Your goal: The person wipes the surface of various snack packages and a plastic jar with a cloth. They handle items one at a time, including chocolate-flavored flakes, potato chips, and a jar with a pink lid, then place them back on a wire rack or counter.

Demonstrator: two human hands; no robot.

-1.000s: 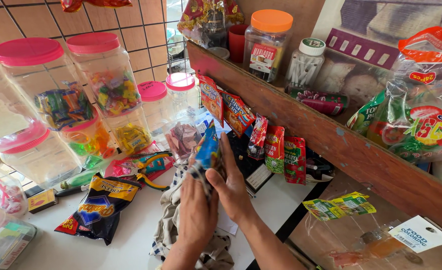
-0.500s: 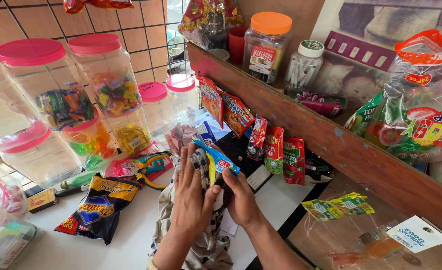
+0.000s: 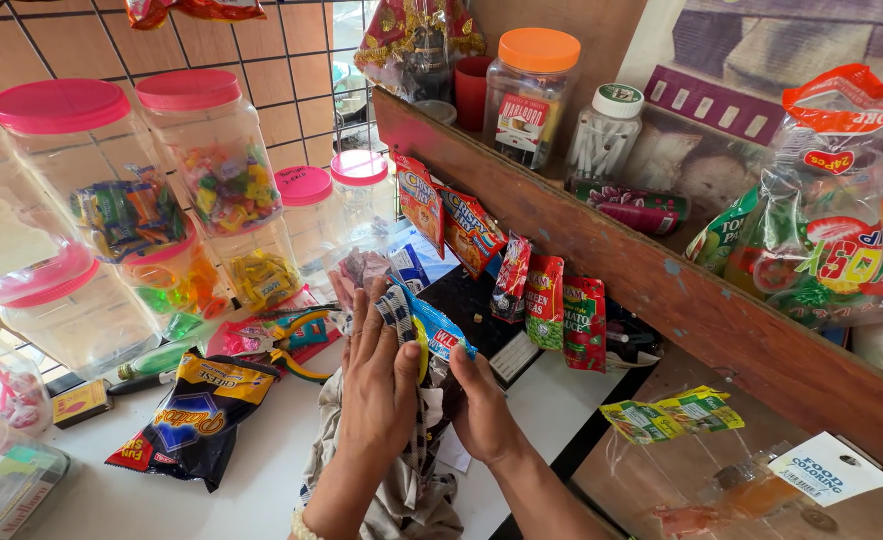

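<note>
1. The left hand [image 3: 376,385] sits low in the middle of the frame. Its fingers [image 3: 361,320] are straight and close together, pressed flat on a bunch of small packets [image 3: 431,325].
2. The right hand [image 3: 481,405] is just beside it, on the right. It holds the same bunch from the other side, with its thumb on top.
3. The packets are blue, yellow and white. They stand up between the two hands, over a crumpled cloth [image 3: 401,495] on the white counter [image 3: 211,500].
4. The bunch looks loose. If the hands let go a bit, a packet could slip and fall onto the cloth.
5. The bunch could also bump the red packets [image 3: 546,300] hanging on the wooden shelf [image 3: 661,290] close behind.
6. Most right-hand fingers hide behind the bunch, so how they curl cannot be told.
7. How many packets are in the bunch is hard to see.
8. The pink-lid jars [image 3: 211,150] at the upper left are cut off at the edge.
</note>
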